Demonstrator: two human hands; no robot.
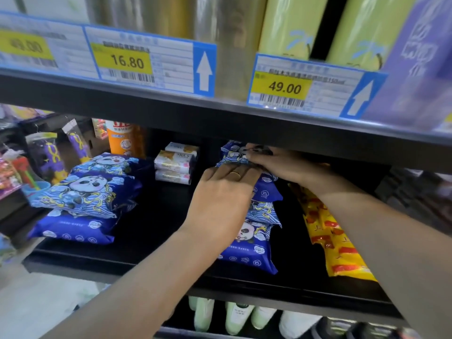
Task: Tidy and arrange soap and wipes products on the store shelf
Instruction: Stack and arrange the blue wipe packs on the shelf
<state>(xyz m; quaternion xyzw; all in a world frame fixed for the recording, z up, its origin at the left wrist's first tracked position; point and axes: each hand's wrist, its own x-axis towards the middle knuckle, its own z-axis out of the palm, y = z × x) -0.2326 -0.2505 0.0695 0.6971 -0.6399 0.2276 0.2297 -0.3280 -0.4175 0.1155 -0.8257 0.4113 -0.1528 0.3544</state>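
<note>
Both hands working: left hand (221,192) pinching, right hand (274,162) gripping the top blue panda-print wipes pack (232,155); lowering squarely onto the blue stack (254,231), edges matching.

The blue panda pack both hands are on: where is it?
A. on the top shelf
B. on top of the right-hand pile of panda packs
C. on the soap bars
B: the left hand and right hand hold the blue panda pack above the right-hand pile.

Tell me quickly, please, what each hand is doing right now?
Left hand: grips the top blue panda wipes pack from below.
Right hand: grips the same pack from above.
</note>
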